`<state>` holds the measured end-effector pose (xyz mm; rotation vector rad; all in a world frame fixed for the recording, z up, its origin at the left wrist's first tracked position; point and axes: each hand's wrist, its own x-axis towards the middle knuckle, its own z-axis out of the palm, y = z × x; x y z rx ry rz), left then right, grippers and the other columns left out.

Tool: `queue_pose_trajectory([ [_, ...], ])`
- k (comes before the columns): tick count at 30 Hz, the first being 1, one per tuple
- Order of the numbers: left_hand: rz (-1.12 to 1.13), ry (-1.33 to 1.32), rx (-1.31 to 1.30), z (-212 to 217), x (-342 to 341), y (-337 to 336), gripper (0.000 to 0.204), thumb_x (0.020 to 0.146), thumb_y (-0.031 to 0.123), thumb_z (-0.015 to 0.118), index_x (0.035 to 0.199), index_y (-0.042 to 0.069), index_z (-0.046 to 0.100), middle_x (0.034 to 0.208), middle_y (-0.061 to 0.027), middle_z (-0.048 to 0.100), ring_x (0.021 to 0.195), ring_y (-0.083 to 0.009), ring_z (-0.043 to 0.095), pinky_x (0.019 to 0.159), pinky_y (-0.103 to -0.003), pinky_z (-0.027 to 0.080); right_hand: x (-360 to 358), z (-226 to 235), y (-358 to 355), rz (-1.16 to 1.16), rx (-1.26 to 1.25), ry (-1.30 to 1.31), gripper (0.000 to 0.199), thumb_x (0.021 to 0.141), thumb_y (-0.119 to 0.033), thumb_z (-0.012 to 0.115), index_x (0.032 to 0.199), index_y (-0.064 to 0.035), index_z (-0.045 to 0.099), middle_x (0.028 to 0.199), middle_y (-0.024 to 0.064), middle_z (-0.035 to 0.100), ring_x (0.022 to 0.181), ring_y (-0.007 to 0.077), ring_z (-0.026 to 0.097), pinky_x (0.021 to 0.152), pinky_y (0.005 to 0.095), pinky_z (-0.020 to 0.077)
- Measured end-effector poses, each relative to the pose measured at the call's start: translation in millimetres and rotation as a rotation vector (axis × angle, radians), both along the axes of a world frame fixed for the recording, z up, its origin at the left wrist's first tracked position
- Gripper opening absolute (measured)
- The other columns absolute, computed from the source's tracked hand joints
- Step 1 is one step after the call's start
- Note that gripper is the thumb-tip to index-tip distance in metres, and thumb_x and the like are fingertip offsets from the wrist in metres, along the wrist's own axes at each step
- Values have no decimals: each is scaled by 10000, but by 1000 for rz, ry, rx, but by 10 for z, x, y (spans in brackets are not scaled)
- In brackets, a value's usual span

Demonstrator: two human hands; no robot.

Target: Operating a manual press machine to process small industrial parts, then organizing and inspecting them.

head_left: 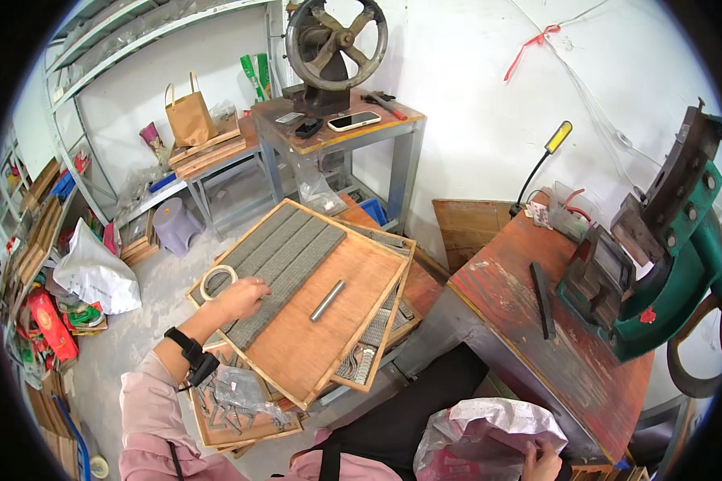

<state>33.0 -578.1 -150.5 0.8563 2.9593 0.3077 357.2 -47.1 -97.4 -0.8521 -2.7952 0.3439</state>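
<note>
My left hand point(242, 299) is over the left part of a shallow wooden tray point(357, 301), its fingers bent and drawn together above rows of small grey metal pieces point(277, 252). Whatever the fingertips may hold is too small to make out. A roll of tape point(218, 282) lies against the back of this hand, partly covered by it. On the tray's bare wood rests a short metal rod point(327, 301). At the lower right, my right hand point(542, 462) pinches the rim of a white plastic bag point(489, 413), which gapes open on my lap.
More trays point(373, 345) are stacked underneath; a lower one point(249, 437) holds loose metal parts and a clear bag. To the right, a worn table point(521, 321) carries a green press point(666, 272) and a dark bar point(542, 301). A handwheel machine point(337, 48) stands behind.
</note>
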Motion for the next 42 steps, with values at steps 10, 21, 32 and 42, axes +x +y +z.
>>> queue_pose_trajectory([
  [10, -350, -158, -233, -110, -302, -109, 313, 669, 6, 611, 974, -25, 553, 964, -163, 530, 982, -342, 532, 861, -420, 452, -221, -120, -51, 141, 75, -142, 378, 900, -324, 554, 998, 27, 653, 855, 240, 649, 798, 399, 624, 764, 450, 471],
  [21, -500, -162, -341, -8, -325, -129, 306, 693, 46, 610, 975, -41, 528, 963, -164, 504, 963, -322, 530, 834, -392, 474, -473, 20, -216, -23, -32, -73, 303, 861, -267, 614, 998, -5, 677, 891, 222, 662, 822, 372, 618, 826, 438, 444],
  [32, -483, -142, -262, -30, -161, 44, 393, 705, 70, 626, 1075, -33, 544, 996, -172, 522, 979, -327, 533, 849, -393, 474, -316, -61, -143, -103, -219, -25, 318, 891, -242, 592, 1072, 17, 623, 950, 233, 651, 878, 356, 632, 762, 397, 478],
  [42, -342, -184, -105, 16, 26, 231, 541, 659, 195, 718, 1139, 33, 528, 1046, -155, 505, 1011, -320, 485, 867, -415, 423, -49, -214, -51, -84, -184, -13, 349, 889, -294, 603, 1020, 29, 626, 874, 245, 647, 821, 372, 633, 701, 396, 483],
])
